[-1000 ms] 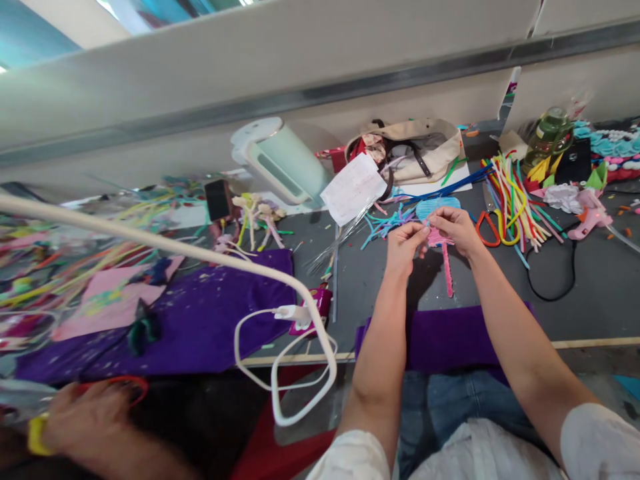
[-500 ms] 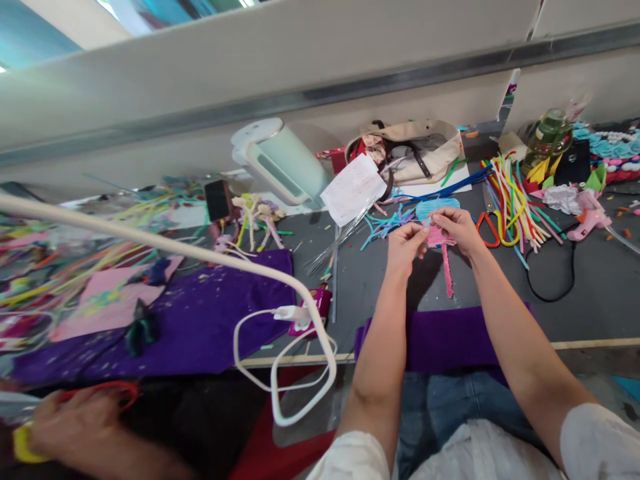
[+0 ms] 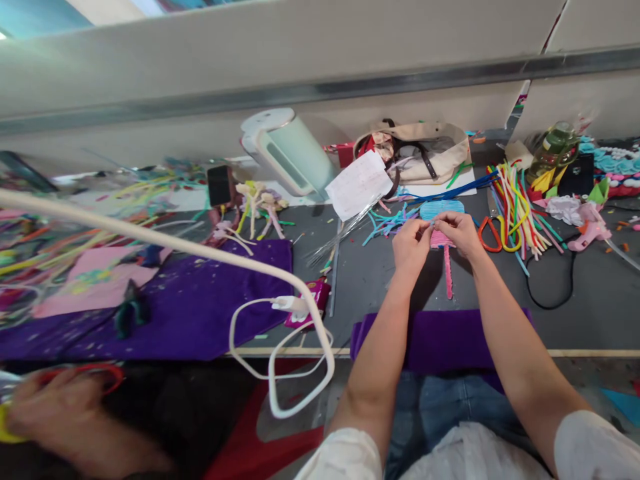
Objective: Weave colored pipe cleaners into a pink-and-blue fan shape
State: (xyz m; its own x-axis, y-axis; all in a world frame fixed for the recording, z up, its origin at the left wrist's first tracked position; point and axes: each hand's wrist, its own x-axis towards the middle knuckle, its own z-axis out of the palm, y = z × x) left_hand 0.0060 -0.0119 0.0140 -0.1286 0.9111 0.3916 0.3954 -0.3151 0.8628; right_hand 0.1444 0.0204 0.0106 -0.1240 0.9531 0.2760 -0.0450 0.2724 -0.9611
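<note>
At your twelve o'clock, the blue-and-pink piece (image 3: 442, 240) lies on the table (image 3: 367, 287), partly hidden. Your left hand (image 3: 414, 241) and right hand (image 3: 457, 232) pinch a tiny pale bit (image 3: 433, 225), too small to identify. Orange-handled scissors (image 3: 491, 249) lie at the piece's three o'clock.

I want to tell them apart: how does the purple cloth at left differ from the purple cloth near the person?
The left cloth is spread broadly; the near cloth looks folded or rolled into a narrow strip. The left cloth looks speckled; the near cloth looks plainer. Both are purple and lie at the front of the table.
</note>
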